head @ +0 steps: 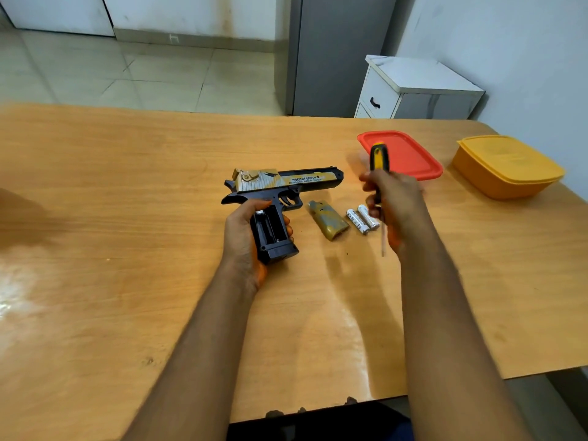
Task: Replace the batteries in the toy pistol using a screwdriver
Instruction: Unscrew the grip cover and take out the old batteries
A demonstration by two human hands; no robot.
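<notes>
The black and gold toy pistol (pixel 286 184) lies on its side on the wooden table (pixel 127 218), barrel pointing right. My left hand (pixel 245 237) grips its black handle, whose battery compartment is open and looks empty. The gold compartment cover (pixel 327 222) lies just right of the handle. Two silver batteries (pixel 362 219) lie side by side beyond the cover. My right hand (pixel 394 202) holds a yellow and black screwdriver (pixel 378 160) upright above the batteries, handle up, shaft pointing down; the hand is motion-blurred.
A red lid (pixel 410 157) lies flat at the back right of the table. An orange lidded container (pixel 506 167) stands near the right edge. A white cabinet (pixel 416 87) stands on the floor behind the table.
</notes>
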